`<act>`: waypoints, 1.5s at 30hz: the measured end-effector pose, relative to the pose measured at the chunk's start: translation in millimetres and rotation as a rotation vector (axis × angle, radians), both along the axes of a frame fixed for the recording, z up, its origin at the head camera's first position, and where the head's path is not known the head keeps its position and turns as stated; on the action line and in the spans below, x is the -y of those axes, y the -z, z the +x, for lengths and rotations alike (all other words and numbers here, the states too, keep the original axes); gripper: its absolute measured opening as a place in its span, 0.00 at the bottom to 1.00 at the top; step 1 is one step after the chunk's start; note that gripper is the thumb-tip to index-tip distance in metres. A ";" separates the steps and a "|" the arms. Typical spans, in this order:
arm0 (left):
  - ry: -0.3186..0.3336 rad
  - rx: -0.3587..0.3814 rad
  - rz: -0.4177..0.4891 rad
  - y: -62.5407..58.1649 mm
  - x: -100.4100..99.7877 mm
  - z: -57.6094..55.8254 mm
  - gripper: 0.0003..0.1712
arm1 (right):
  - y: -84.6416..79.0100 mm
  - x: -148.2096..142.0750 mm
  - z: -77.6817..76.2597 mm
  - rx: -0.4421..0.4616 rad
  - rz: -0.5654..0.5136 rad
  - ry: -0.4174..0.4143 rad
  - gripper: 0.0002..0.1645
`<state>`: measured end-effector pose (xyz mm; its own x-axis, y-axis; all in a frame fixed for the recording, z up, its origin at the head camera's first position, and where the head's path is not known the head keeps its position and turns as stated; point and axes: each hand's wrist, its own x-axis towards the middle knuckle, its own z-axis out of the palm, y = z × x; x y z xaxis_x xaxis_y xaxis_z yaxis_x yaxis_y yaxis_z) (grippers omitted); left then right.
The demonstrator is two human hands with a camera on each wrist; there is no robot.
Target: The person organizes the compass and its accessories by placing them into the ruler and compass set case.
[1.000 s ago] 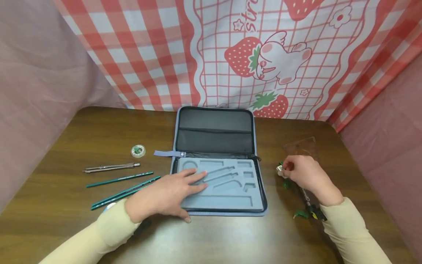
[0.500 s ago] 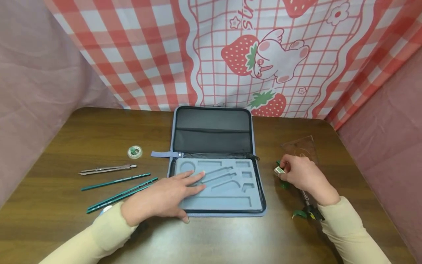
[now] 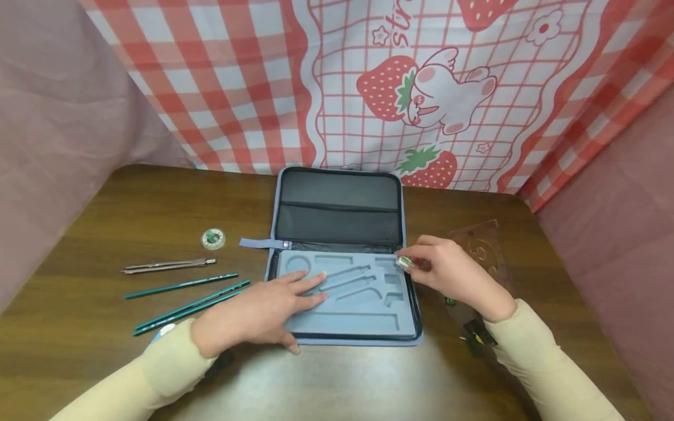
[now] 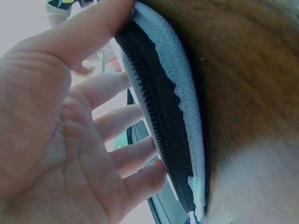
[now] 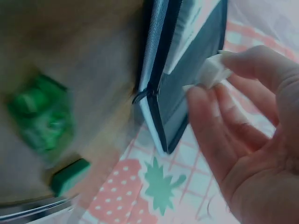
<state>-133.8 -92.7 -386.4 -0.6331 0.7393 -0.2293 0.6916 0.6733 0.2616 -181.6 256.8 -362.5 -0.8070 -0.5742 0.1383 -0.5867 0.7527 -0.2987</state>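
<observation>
A zip case [image 3: 339, 190] lies unfolded on the table, its pale blue foam insert [image 3: 363, 305] showing several cut-out slots. My left hand [image 3: 258, 313] rests on the left part of the insert with its fingers spread; in the left wrist view its thumb [image 4: 88, 35] reaches the zipped edge. Above the insert's upper right corner, my right hand [image 3: 455, 272] pinches a small white eraser [image 5: 214, 71] with green markings between thumb and fingers. It sits by the upper right slots; whether it touches the foam is unclear.
Left of the case lie a round clear container [image 3: 213, 238], a metal compass [image 3: 168, 266] and several green pencils [image 3: 181, 285]. To the right are a transparent set square [image 3: 476, 237], a green block [image 5: 70, 176] and a green bagged item [image 5: 42, 114].
My right hand has lifted the eraser from the table's right side and carried it left to the case. The left hand stays on the foam.
</observation>
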 end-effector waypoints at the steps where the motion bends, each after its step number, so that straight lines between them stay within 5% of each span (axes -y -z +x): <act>1: -0.002 0.002 -0.001 -0.5 0.1 0.0 0.54 | 0.2 3.8 -3.7 -0.006 -0.008 -0.032 0.18; 9: 0.006 0.006 0.004 0.7 -1.2 1.0 0.53 | 7.7 21.1 -24.2 -0.023 0.078 -0.187 0.19; 17: 0.000 -0.012 -0.013 -0.3 -0.6 2.9 0.53 | 8.0 26.4 -26.7 -0.030 0.154 -0.213 0.19; 28: 0.007 -0.026 -0.011 -0.9 -1.6 2.6 0.54 | 8.3 18.1 -34.2 0.045 0.098 -0.213 0.08; 38: 0.006 -0.015 0.009 1.3 -2.3 4.9 0.54 | 0.1 -24.7 -21.8 0.058 0.150 -0.103 0.09; 45: -0.008 0.013 0.016 1.3 -3.2 2.0 0.53 | -7.4 -55.6 -4.9 0.161 0.205 -0.016 0.20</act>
<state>-131.9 -89.6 -387.7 -0.6363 0.7377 -0.2257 0.6825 0.6747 0.2809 -186.5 312.4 -355.1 -0.7997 -0.5899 -0.1120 -0.5563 0.7982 -0.2312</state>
